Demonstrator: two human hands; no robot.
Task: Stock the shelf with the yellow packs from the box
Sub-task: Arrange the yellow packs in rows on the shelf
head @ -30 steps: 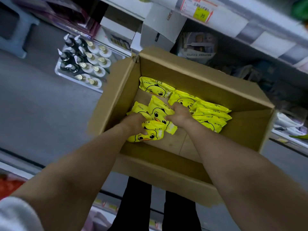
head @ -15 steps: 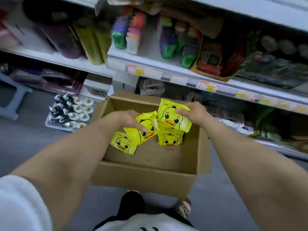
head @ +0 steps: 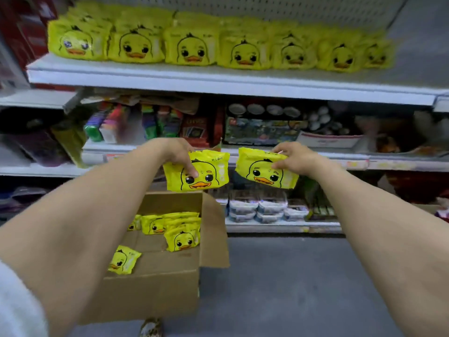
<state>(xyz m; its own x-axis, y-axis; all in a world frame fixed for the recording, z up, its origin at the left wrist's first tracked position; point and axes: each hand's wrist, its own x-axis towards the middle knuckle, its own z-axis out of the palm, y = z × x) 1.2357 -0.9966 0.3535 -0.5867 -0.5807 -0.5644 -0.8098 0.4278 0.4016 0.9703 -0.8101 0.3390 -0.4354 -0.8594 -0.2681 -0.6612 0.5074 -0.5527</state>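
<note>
My left hand (head: 178, 154) grips a yellow duck-face pack (head: 207, 175) by its top edge, thumb across the front. My right hand (head: 295, 158) pinches a second yellow pack (head: 260, 171) at its upper right corner. Both packs hang in the air at chest height, above the open cardboard box (head: 170, 283) on the floor. Inside the box lie several more yellow packs (head: 181, 237). The white top shelf (head: 218, 77) carries a row of the same yellow packs (head: 192, 47), with bare room at its right end (head: 418, 66).
Lower shelves hold colourful toys (head: 150, 122), card boxes (head: 194, 128) and small white tubs (head: 257, 209). A box flap (head: 215, 229) sticks up on the right. Grey floor (head: 303, 288) spreads to the right of the box. A shoe tip (head: 150, 328) shows at the bottom.
Both hands have lifted out of the box, each with a pack, and risen toward the shelves. The view has tilted up, so the top shelf of yellow packs is in sight.
</note>
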